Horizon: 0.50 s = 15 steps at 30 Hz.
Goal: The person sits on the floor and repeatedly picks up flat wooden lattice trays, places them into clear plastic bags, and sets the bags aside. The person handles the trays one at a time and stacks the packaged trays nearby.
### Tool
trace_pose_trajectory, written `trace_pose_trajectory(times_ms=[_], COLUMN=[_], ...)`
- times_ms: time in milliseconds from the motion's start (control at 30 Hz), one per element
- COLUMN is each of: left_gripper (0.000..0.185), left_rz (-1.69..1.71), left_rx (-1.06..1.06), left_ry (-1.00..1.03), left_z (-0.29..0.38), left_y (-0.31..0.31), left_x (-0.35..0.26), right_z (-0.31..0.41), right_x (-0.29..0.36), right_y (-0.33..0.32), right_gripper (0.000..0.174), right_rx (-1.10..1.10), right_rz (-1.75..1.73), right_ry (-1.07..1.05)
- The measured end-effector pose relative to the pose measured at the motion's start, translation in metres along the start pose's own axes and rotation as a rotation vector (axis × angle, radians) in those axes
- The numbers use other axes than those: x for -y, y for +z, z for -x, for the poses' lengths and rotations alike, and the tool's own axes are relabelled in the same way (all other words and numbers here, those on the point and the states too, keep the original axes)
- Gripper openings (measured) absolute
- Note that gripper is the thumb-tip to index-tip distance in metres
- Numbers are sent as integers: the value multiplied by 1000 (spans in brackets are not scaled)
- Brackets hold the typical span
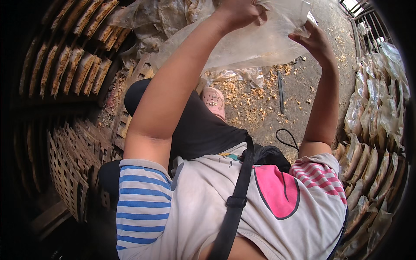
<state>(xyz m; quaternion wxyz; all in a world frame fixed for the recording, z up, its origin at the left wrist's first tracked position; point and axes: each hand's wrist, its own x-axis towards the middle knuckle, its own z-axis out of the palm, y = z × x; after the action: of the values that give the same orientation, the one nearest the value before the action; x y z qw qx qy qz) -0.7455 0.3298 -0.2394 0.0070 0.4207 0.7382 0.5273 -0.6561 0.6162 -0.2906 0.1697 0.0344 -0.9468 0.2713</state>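
Note:
My left hand (242, 14) grips the edge of a clear plastic sheet (260, 42) at the top of the view. Out to the right, my right hand (313, 42) pinches another part of the same plastic between thumb and fingers. The sheet hangs slack and cloudy, stretching left below my left forearm. Beside it at the upper left lies a heap of crumpled, stained plastic sheets (162, 22). The far edge of the held sheet runs out of the picture.
Wooden racks on the left hold several crumb-edged slabs (78, 68). Slatted wooden trays (71, 162) stand below them. Plastic-wrapped slabs (367, 97) line the right side. Crumbs (253, 104) and a dark strip (280, 92) lie on the concrete floor near a pink clog (213, 100).

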Motion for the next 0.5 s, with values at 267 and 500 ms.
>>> trace_pose_trajectory(times_ms=[267,500], left_gripper=[16,24], left_rz=[326,129], left_rx=[-162,-339], left_ry=[-132,-6], left_z=[-1,-24], left_y=[-27,-56], left_x=[2,-16], right_z=[-1,-22], right_x=[2,35], right_y=[-18,-43], right_gripper=[43,45], right_rx=[10,148], right_rz=[-258,-14], right_ry=[147,77])
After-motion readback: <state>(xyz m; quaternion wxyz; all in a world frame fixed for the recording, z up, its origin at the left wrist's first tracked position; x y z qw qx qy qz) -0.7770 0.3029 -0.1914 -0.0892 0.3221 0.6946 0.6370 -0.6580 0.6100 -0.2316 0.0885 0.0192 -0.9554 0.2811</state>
